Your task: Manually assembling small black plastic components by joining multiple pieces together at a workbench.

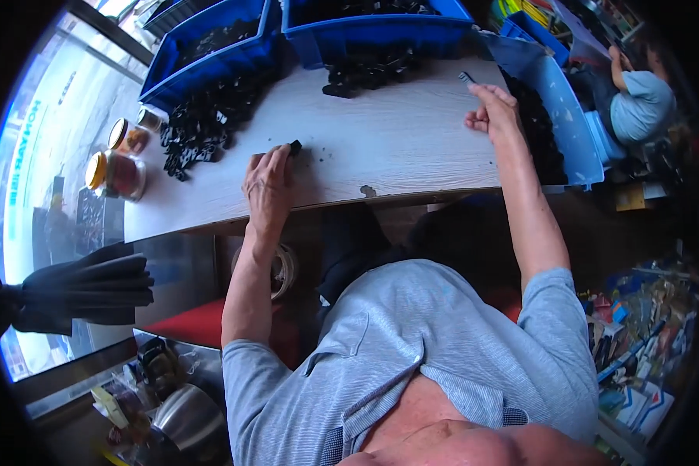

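My left hand (267,180) rests on the pale tabletop near its front edge. Its fingers are closed against a small black part (295,147), and a few dark crumbs lie just beside it. Over the table's right side, my right hand (495,110) pinches a small dark piece with a pale end (466,77) at its extended fingertips; the other fingers are curled in. Left of my left hand spreads a pile of black parts (198,128). A smaller heap of black parts (369,71) lies at the back middle.
Blue bins (311,43) of black parts stand along the back. An open pale-blue bin (571,116) sits at the right end. Several lidded jars (122,175) stand at the left edge by the window. At the far right another person (643,101) sits.
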`<state>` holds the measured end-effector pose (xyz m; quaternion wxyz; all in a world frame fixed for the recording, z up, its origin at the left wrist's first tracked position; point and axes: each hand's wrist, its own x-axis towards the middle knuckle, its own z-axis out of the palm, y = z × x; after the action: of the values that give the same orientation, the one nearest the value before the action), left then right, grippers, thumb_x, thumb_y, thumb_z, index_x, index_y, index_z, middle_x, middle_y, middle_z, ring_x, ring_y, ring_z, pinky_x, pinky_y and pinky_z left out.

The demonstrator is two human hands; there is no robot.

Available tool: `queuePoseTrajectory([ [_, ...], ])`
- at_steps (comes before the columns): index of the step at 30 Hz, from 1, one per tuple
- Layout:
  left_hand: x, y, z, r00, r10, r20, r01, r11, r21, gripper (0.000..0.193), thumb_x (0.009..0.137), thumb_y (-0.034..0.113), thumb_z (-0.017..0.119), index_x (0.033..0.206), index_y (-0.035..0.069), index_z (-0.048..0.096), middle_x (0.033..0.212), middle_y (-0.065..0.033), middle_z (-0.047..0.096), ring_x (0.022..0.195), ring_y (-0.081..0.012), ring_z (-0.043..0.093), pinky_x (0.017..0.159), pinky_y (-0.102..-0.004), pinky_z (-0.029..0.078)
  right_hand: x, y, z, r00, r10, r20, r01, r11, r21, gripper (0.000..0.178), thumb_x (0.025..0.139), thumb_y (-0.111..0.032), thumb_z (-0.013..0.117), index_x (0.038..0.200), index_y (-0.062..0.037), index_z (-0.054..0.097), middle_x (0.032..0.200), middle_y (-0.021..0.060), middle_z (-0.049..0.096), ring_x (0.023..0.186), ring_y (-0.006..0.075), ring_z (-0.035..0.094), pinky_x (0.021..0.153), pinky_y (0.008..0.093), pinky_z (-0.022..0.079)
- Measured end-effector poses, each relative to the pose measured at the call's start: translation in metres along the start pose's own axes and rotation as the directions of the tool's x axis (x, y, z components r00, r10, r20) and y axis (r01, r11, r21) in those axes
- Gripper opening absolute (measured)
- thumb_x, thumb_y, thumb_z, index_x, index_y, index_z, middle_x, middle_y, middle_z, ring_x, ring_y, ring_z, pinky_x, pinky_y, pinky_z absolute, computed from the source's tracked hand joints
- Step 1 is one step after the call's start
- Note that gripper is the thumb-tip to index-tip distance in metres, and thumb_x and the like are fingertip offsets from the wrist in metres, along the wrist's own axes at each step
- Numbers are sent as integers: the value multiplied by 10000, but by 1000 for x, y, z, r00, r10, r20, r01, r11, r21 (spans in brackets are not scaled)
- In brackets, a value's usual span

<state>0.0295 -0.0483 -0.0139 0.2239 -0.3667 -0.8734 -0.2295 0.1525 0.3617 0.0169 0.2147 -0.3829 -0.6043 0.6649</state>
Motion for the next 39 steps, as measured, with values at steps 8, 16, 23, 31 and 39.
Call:
queuePoseTrajectory([
  [8,24,45,22,994,50,98,-36,989,-145,289,876,75,690,1164,92,691,1101,-94,745,938,-318,668,859,-405,529,4,-10,11,998,-24,-56,22,999,-43,344,825,-238,841,1101,-100,690,607,21,537,540,170,634,557,366,622],
  [16,31,51,32,994,51,96,-36,988,-149,321,875,78,692,1195,103,683,1126,-81,742,920,-320,660,842,-405,535,10,-18,78,993,13,114,5,988,-156,436,813,-338,860,1131,-97,684,654,43,565,526,168,627,518,349,601],
  [23,33,54,31,993,12,119,8,987,-162,299,890,112,695,1188,108,689,1120,-77,742,915,-314,660,830,-402,537,25,-11,103,995,60,79,-45,983,-176,350,855,-295,809,1125,-96,707,638,55,558,542,182,644,531,348,608],
  [31,32,50,33,992,3,128,17,988,-156,277,897,128,693,1174,113,692,1104,-70,746,903,-310,663,827,-396,543,21,-13,110,999,34,29,-30,992,-123,269,898,-244,756,1118,-96,712,621,54,548,526,184,646,513,346,609],
  [39,32,51,33,996,4,86,12,983,-182,254,894,129,695,1147,109,706,1086,-71,750,884,-305,664,819,-396,546,24,-12,110,997,41,61,-31,989,-145,210,903,-234,741,1064,-106,696,574,27,514,522,180,616,525,361,593],
])
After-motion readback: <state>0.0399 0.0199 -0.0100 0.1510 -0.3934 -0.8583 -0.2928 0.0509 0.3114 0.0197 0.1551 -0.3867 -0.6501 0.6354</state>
